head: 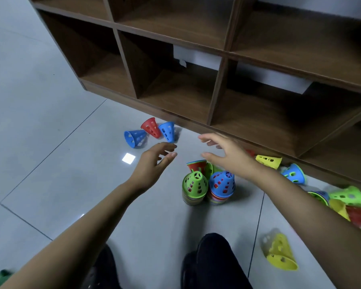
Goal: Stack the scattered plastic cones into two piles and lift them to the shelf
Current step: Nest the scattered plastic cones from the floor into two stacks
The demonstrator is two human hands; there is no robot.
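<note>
Left hand (154, 161) and right hand (227, 152) both empty with fingers spread, above two cone piles (208, 187) on floor (50, 142), brown shelf (196, 65) behind

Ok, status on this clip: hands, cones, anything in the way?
Left hand and right hand open, empty. Green-topped pile and blue-topped pile stand on floor. Loose blue cone ahead. Shelf bare, path clear.

1. Left hand (152, 163) and right hand (227, 152) are held open over the floor (50, 132), nothing gripped.
2. Two piles are seen below: green-topped pile (194, 186), blue-topped pile (222, 187), touching.
3. Loose cones are scattered beside the shelf (196, 49).
</note>
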